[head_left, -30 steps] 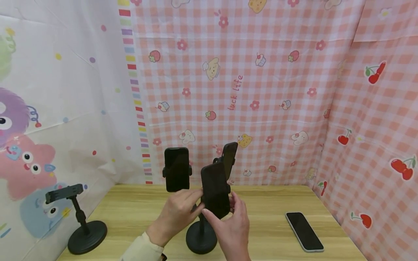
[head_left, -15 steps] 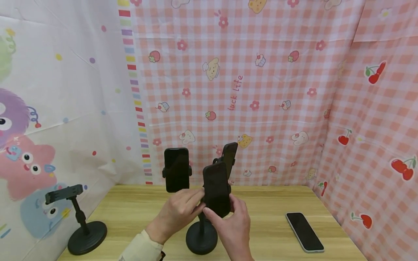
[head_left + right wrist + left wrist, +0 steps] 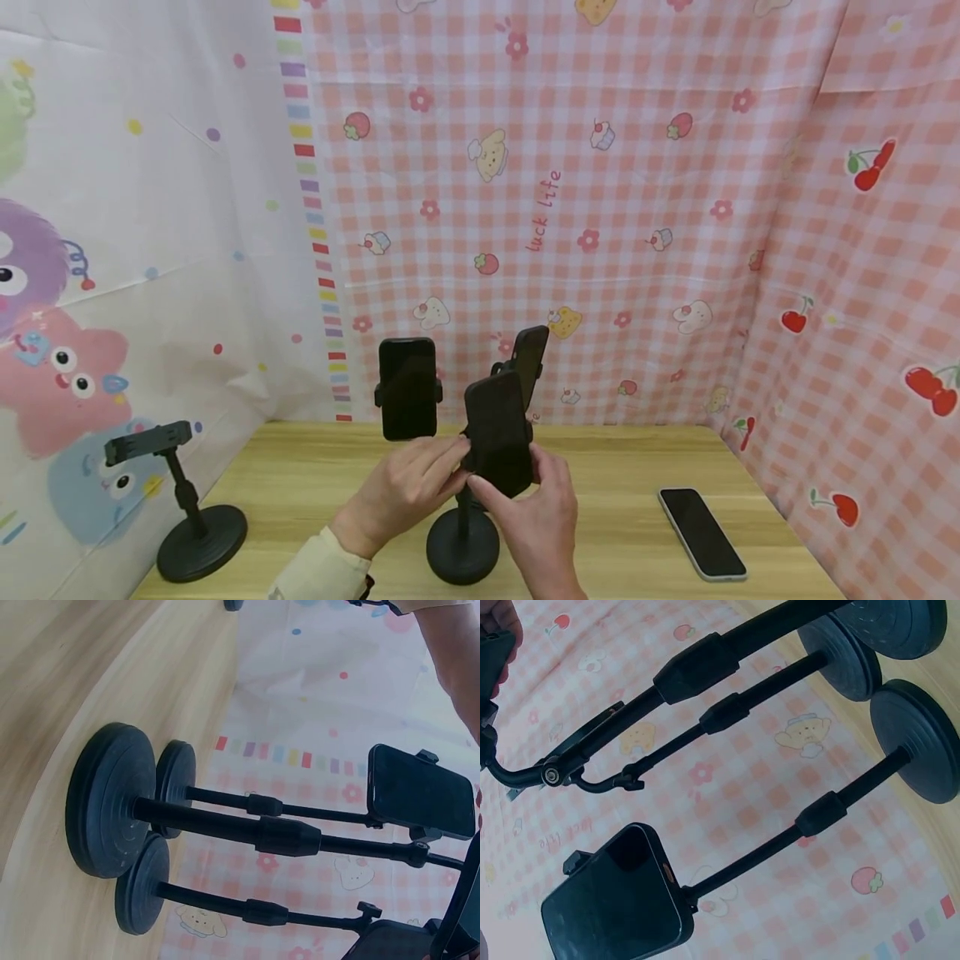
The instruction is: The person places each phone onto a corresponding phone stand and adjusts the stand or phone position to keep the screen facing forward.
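Observation:
A black phone (image 3: 498, 433) sits upright and slightly tilted in the holder of the front stand, whose round base (image 3: 462, 546) rests on the table. My left hand (image 3: 408, 483) is at the phone's left edge, its curled fingers gripping the holder there, though the exact contact is partly hidden. Around the phone's lower part, my right hand (image 3: 534, 517) has its thumb at the lower left corner and its fingers at the right edge. In the left wrist view, the front stand's pole (image 3: 697, 667) runs down to its base; a phone edge (image 3: 459, 904) shows in the right wrist view.
Behind stand two more holders, one with a phone (image 3: 408, 389) facing me and one with an angled phone (image 3: 531, 358). A phoneless stand (image 3: 198, 542) is at the left. Another phone (image 3: 702, 533) lies on the wooden table (image 3: 615, 500) at the right. Patterned cloths hang around.
The front phone has shifted slightly right and straightened a little, both hands staying on it and its holder. The right hand has moved slightly right. The head view has shifted a little.

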`<state>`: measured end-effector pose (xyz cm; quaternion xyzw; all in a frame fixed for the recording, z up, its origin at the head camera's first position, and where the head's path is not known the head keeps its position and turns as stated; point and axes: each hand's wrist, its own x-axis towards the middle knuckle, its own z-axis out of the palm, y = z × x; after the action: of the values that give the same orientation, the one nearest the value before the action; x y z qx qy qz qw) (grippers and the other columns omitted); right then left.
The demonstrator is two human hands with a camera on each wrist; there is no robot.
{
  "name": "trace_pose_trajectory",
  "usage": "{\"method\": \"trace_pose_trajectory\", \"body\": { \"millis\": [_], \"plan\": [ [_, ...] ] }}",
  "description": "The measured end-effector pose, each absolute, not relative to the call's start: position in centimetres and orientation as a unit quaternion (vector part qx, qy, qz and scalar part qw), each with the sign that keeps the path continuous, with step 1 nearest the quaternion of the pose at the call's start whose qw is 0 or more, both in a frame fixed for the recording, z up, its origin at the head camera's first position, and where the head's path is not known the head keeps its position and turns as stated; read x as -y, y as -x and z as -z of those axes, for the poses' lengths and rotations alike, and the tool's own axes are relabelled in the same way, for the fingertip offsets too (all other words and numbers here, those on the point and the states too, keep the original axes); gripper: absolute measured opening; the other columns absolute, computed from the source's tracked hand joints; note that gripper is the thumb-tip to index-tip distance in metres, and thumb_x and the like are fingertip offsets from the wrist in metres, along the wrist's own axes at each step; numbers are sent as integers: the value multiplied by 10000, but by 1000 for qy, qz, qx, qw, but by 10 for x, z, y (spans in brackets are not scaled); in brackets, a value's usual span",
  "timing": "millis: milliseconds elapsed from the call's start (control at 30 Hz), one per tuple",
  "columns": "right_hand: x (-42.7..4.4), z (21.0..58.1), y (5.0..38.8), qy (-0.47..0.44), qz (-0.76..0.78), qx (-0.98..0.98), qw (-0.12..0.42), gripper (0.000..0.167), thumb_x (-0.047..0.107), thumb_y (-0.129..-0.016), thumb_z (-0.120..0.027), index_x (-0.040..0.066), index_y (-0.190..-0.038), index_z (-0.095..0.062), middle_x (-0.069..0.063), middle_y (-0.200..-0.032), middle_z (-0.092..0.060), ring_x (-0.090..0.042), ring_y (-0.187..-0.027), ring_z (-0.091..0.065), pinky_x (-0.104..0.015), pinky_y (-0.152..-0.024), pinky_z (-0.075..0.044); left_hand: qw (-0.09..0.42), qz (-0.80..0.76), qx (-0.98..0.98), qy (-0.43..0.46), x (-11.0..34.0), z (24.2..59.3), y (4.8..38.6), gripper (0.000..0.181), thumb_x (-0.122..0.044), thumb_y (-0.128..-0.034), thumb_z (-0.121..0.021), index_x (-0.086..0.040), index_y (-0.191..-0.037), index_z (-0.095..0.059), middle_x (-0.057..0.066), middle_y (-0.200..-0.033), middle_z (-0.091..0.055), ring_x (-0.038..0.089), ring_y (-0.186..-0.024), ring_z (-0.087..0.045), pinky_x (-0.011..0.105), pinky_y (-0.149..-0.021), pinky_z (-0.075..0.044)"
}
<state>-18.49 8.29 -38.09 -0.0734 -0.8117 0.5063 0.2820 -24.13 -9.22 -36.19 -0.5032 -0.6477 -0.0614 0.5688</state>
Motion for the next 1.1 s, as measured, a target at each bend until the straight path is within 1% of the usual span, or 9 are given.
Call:
{"method": "trace_pose_trajectory", "body": {
  "millis": [167,333,467,567,667,800,867,967,1100],
  "plan": [
    [-82,382,185,67,-497,815,291,815,485,-650,-914,12,-1245,-619,-74,-1078,-566,-225,-961,-534,-432,-838,-467,514,115,683,505,92,361,239,329,-233,-1046,-506,31,-1136,-682,119,-1024,-720,185,-848,-710,300,-764,-571],
    [-81,382,186,72,-490,817,296,831,473,-646,-918,-3,-1256,-613,-81,-1074,-563,-232,-957,-537,-438,-833,-474,426,268,707,497,89,362,233,304,-206,-1007,-591,33,-1174,-676,120,-1021,-726,149,-800,-704,220,-691,-555],
    [-80,382,187,73,-479,823,296,837,451,-653,-921,-20,-1268,-602,-92,-1082,-561,-240,-960,-540,-446,-837,-486,372,349,740,439,82,362,228,353,-274,-961,-682,-5,-1189,-687,55,-958,-736,95,-774,-692,181,-643,-535],
    [-78,381,187,70,-465,832,296,829,436,-665,-919,-24,-1272,-592,-91,-1070,-554,-235,-941,-536,-440,-824,-486,311,384,780,384,77,359,224,378,-314,-921,-727,-57,-1197,-691,-18,-882,-722,41,-733,-664,189,-626,-535],
    [-77,381,187,69,-455,838,294,832,436,-671,-917,-22,-1281,-584,-84,-1058,-548,-226,-928,-531,-432,-809,-486,268,398,809,341,73,356,222,302,-301,-905,-748,-76,-1103,-713,-52,-790,-690,10,-667,-633,206,-591,-532],
    [-79,381,187,57,-446,843,296,851,445,-672,-914,-24,-1296,-577,-79,-1049,-541,-222,-927,-530,-428,-796,-486,253,399,824,313,70,354,219,189,-250,-892,-765,-74,-922,-703,-70,-685,-641,-2,-580,-583,209,-536,-503],
    [-81,381,187,42,-446,843,297,855,457,-679,-907,-16,-1308,-573,-73,-1047,-537,-211,-917,-522,-414,-779,-479,249,399,826,309,69,353,219,161,-235,-894,-761,-93,-879,-687,-97,-645,-600,-3,-549,-541,208,-510,-475],
    [-87,381,187,13,-460,838,293,828,458,-720,-880,6,-1336,-560,-66,-1067,-538,-194,-915,-517,-400,-776,-471,243,402,828,306,69,352,220,135,-226,-908,-745,-109,-886,-682,-130,-632,-543,5,-539,-482,215,-493,-439],
    [-93,380,191,-28,-499,821,276,701,423,-847,-787,29,-1370,-539,-70,-1113,-556,-199,-962,-553,-430,-846,-498,244,409,824,305,71,352,223,108,-199,-916,-733,-116,-891,-670,-144,-626,-505,7,-530,-446,218,-480,-415]
  ]
}}
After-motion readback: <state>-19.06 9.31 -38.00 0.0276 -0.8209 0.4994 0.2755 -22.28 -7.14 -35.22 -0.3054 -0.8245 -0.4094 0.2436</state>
